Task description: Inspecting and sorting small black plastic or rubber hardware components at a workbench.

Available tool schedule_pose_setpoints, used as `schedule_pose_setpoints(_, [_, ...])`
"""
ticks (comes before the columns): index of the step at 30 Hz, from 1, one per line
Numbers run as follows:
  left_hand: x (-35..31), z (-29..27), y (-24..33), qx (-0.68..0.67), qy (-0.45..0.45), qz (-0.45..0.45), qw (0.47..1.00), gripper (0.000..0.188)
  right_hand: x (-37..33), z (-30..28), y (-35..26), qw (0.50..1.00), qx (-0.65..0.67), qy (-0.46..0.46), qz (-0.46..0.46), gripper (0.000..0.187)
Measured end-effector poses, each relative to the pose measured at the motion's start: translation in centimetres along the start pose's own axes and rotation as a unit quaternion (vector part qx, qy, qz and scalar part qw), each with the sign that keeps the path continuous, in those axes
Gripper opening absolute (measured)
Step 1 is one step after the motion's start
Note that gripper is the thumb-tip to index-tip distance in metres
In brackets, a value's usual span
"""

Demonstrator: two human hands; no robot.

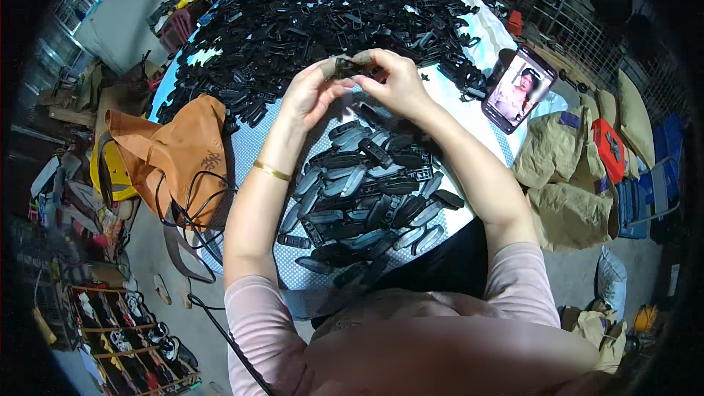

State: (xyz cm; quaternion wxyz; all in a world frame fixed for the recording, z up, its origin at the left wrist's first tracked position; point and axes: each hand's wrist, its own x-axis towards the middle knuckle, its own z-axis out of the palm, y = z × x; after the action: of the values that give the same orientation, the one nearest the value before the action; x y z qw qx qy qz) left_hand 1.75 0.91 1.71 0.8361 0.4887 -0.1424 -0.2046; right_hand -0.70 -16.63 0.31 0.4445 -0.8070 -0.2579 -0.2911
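Both hands meet over the table, just in front of a big heap of small black plastic parts (293,29). My left hand (314,95) is closed, its fingertips pinching a small black plastic part (349,68). From the other side my right hand (396,82) grips the same part between thumb and fingers. Fingers cover much of it, so its exact kind cannot be made out. Below the hands, between my forearms, lies a pile of longish black and grey plastic pieces (359,183).
A round table (253,150) with a patterned cover bears both piles. An orange bag (183,139) with a black cable (192,209) sits at the left edge. At the right stands a phone (517,92) near brown paper sacks (561,176). A shoe rack (132,337) is lower left.
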Motion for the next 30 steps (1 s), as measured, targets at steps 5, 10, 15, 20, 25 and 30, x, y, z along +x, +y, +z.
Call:
schedule_pose_setpoints(5, [-0.7,1.3,0.5,0.164,-0.013,0.057,0.985,0.029,0.1,-0.3,-0.4,0.974,0.178,0.006,0.141,0.028])
schedule_pose_setpoints(10, [-0.4,0.3,0.2,0.165,0.025,0.079,0.983,0.027,-0.2,0.2,-0.8,0.985,0.113,0.003,0.131,0.027])
schedule_pose_setpoints(15, [-0.3,0.9,-0.2,0.146,0.063,0.116,0.981,0.028,-0.3,0.7,-0.8,0.99,0.084,0.027,0.112,0.026])
schedule_pose_setpoints(20, [-0.3,0.5,-0.5,0.167,0.064,0.106,0.978,0.031,-0.3,0.8,-0.9,0.997,0.009,0.053,0.05,0.023])
schedule_pose_setpoints(25, [-0.4,1.8,-1.4,0.156,0.054,0.155,0.974,0.032,-0.6,1.0,-0.8,0.99,-0.086,0.089,-0.068,0.023])
schedule_pose_setpoints(30, [-0.8,1.7,0.0,0.154,0.047,0.146,0.976,0.023,-0.5,1.3,-0.6,0.994,0.044,0.025,0.1,0.032])
